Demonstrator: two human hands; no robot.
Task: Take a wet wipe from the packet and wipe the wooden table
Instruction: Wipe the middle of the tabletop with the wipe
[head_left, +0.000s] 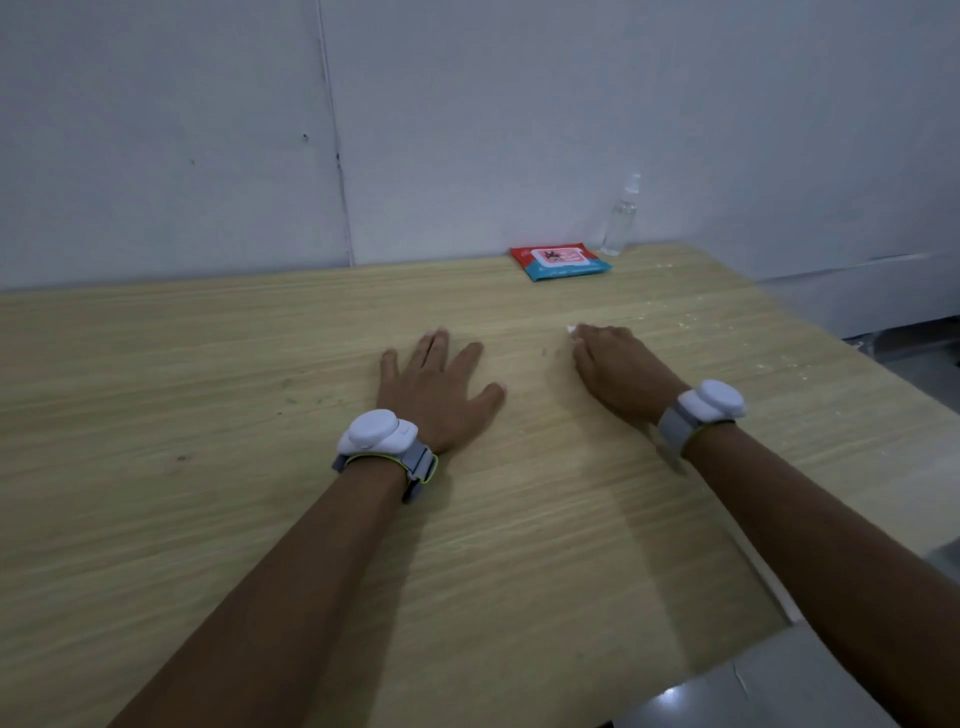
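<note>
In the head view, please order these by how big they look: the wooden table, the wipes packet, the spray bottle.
1. Wooden table, by far the largest.
2. Wipes packet.
3. Spray bottle.
The packet and bottle look close in size, so their order is unsure.

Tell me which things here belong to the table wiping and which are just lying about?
Part of the job:
wipe, mostly hidden under the right hand
wipe packet
wooden table
left hand, resting flat on the table

Just lying about:
clear spray bottle behind the packet

I can read nothing here; the print on the red and blue wipe packet (560, 262) is too blurred.
</note>
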